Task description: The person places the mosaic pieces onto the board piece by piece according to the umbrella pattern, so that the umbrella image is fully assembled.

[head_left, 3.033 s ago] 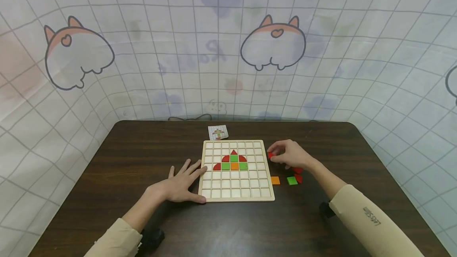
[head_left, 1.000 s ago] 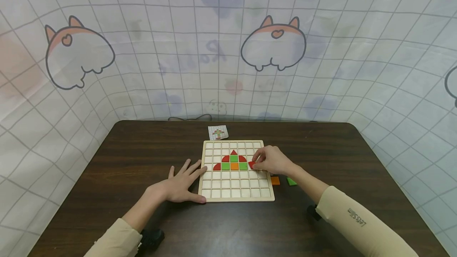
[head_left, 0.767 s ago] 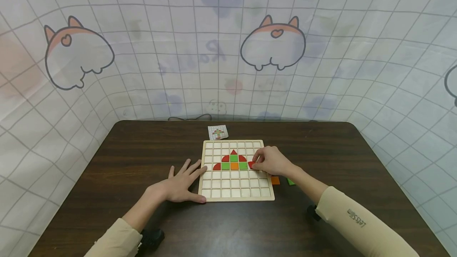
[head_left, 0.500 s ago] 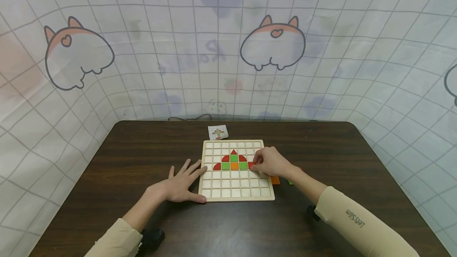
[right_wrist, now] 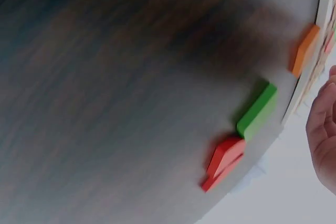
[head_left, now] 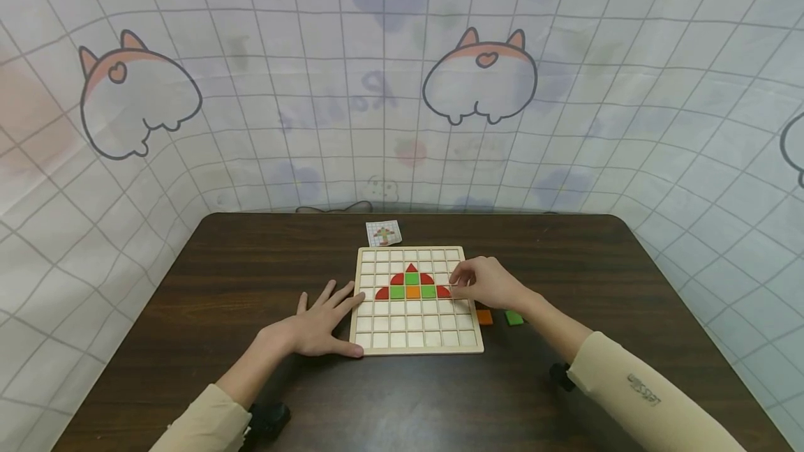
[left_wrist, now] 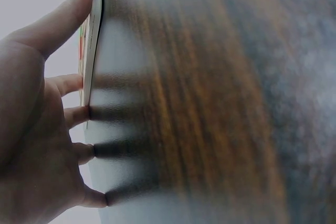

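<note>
My left hand lies with fingers spread at the left edge of a wooden grid board. In the left wrist view its thumb and some fingertips touch the board's edge. Over the board's right side is my right hand, fingers bent and nothing visible between them. Just left of its thumb, a round-edged red tile sits in a cell beside a green tile. More red and green tiles and an orange tile form a stepped shape on the board.
Right of the board lie a loose orange tile and a green tile. Red tiles rest by the green one, mostly hidden by my right arm in the head view. A small pattern card lies behind the board.
My right hand brought the red tile from beside the board into the cell right of the green tile, then let go and drew slightly right. The left hand stayed put.
</note>
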### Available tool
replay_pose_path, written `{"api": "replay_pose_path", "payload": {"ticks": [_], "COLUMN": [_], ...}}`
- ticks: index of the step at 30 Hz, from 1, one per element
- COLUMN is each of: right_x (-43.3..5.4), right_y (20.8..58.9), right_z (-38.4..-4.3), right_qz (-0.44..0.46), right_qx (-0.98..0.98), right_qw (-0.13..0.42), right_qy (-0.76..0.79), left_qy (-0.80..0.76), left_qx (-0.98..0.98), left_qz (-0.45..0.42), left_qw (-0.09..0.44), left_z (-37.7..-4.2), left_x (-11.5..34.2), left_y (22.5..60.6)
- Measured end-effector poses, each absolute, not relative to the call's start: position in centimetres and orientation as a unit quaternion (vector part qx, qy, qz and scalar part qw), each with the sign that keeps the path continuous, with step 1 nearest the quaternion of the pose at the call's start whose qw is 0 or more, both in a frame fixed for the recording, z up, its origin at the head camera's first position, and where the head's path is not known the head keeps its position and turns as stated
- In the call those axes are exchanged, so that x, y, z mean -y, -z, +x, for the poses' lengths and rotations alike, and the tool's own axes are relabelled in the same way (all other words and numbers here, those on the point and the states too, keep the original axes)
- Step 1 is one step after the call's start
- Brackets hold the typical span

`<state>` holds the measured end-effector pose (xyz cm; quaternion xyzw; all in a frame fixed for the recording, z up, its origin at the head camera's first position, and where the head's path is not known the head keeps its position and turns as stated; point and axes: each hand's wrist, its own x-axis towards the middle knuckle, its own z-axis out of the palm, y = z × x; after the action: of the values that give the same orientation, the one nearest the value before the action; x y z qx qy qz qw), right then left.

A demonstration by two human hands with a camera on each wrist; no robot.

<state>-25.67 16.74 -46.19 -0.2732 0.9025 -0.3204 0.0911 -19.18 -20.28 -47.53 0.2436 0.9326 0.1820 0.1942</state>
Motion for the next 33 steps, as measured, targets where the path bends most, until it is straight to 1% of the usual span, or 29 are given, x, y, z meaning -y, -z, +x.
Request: {"api": "replay_pose_path", "payload": {"ticks": [11, 23, 33], "right_x": [-19.6, -23.1, -24.4], "right_y": [45.2, 45.4, 45.8], "right_z": [-25.0, -24.4, -23.6], "right_qz": [-0.262, -0.271, -0.264], "right_qx": [-0.901, -0.893, -0.889], "right_qw": [0.094, 0.143, 0.170], "right_qy": [0.332, 0.329, 0.335], "left_qy": [-0.182, -0.182, -0.180], "left_qx": [-0.932, -0.932, -0.933], "left_qz": [0.244, 0.243, 0.241], "left_qw": [0.199, 0.198, 0.199], "left_z": [-19.2, -19.1, -19.1], "left_x": [20.2, 20.2, 20.2], "left_y": [47.5, 47.3, 47.3]}}
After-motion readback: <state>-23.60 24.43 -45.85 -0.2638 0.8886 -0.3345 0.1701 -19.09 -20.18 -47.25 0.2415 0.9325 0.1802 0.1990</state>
